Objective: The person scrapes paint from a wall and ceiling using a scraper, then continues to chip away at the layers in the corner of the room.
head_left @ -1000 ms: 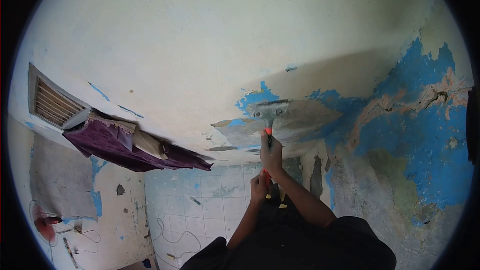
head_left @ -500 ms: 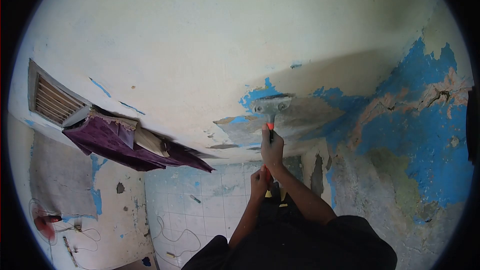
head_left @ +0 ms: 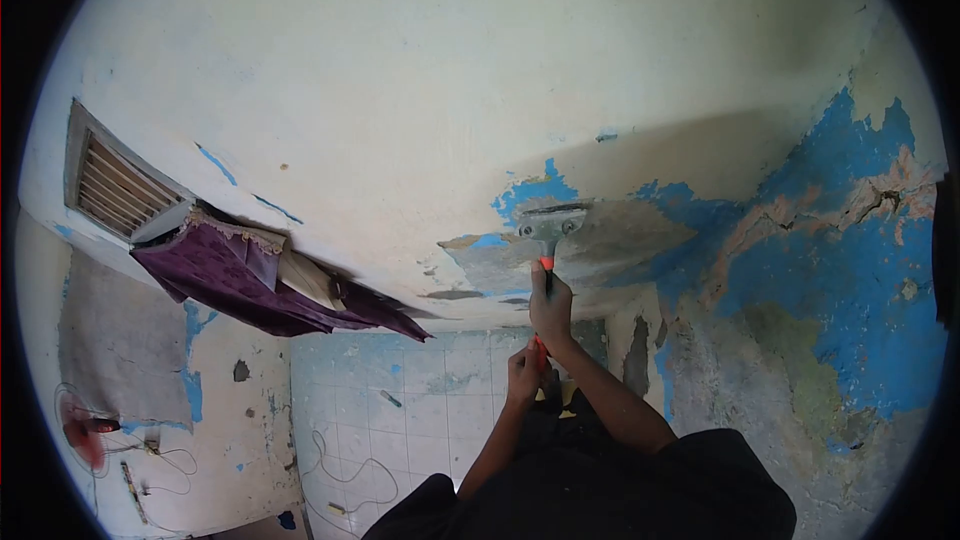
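Observation:
A long-handled scraper (head_left: 546, 227) with a wide metal head and a red-and-black handle is held up against the wall. My right hand (head_left: 550, 310) wraps round the handle just below the head. Lower down, my left hand (head_left: 525, 375) is closed round the red grip of the same handle. The blade edge lies at the lower side of a bare blue patch (head_left: 530, 191) in the cream wall paint (head_left: 380, 120). Grey plaster (head_left: 620, 240) shows around the head.
To the left, a purple curtain (head_left: 230, 280) hangs below a slatted vent (head_left: 120, 185). Large blue areas (head_left: 800, 280) and a crack cover the wall at right. Below are a tiled floor (head_left: 420, 420) with a cable (head_left: 365, 470), and a red fan (head_left: 82, 430) at lower left.
The scraper head has moved slightly down the wall, away from the top of the blue patch. Both hands keep their hold on the handle. The view has shifted a little.

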Tool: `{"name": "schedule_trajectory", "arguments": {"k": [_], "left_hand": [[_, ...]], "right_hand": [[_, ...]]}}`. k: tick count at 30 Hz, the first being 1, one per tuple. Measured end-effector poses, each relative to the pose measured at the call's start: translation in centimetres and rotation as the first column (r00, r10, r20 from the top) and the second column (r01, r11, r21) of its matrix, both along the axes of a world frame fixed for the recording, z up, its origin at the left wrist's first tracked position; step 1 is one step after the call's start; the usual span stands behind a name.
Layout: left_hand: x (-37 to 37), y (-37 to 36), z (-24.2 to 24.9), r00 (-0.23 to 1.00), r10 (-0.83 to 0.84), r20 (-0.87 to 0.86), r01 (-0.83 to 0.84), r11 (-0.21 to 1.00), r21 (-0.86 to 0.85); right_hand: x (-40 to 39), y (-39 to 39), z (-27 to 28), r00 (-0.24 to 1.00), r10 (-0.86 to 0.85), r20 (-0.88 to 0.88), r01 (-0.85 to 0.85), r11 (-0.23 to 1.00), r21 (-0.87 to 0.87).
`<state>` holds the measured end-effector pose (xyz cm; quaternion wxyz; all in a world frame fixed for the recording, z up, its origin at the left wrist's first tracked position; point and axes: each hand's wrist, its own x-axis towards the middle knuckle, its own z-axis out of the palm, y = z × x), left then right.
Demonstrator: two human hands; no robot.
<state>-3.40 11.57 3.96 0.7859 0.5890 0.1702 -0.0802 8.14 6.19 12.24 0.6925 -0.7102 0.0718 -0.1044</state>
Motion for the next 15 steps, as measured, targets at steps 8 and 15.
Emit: {"name": "schedule_trajectory", "arguments": {"k": [8, 15], "left_hand": [[0.3, 0.1, -0.9, 1.0, -0.014, 0.007, 0.014, 0.999, -0.04], [1.3, -0.3, 0.7, 1.0, 0.008, -0.024, -0.009, 0.999, -0.041]], "right_hand": [[0.0, -0.5, -0.5, 0.998, 0.039, -0.051, -0.038, 0.999, 0.025], [0.6, -0.1, 2.0, 0.999, 0.028, 0.033, -0.028, 1.0, -0.011]]}}
